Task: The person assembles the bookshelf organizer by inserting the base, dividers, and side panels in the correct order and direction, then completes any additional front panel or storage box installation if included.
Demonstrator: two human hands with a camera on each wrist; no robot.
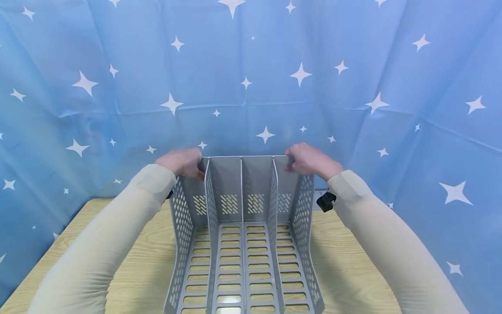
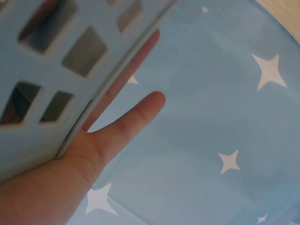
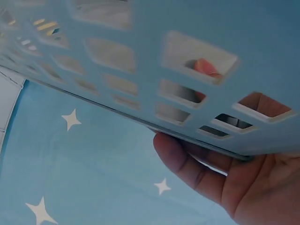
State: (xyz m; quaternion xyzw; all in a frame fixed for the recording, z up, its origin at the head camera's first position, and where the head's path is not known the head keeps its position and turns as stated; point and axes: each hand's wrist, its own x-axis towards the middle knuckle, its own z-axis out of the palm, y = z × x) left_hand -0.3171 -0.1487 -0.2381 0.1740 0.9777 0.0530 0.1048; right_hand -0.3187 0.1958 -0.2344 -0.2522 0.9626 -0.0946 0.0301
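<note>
A grey plastic file organizer (image 1: 242, 174) stands on the wooden table, with upright dividers, perforated side walls and a slotted base. My left hand (image 1: 182, 162) grips the top of its back wall at the left corner. In the left wrist view one digit of the left hand (image 2: 112, 136) stretches clear of the perforated wall (image 2: 28, 140); part of the hand is hidden behind that wall. At the right corner, my right hand (image 1: 311, 159) holds the same top edge. Seen from the right wrist, the right hand (image 3: 225, 183) wraps round the panel edge, and fingertips show through the holes.
Wooden table surface (image 1: 141, 253) extends on both sides of the organizer. A blue curtain (image 1: 243, 126) with white stars hangs behind and around it. A small black device (image 1: 326, 201) sits at the right wrist. Light sleeves (image 1: 90, 248) cover both forearms.
</note>
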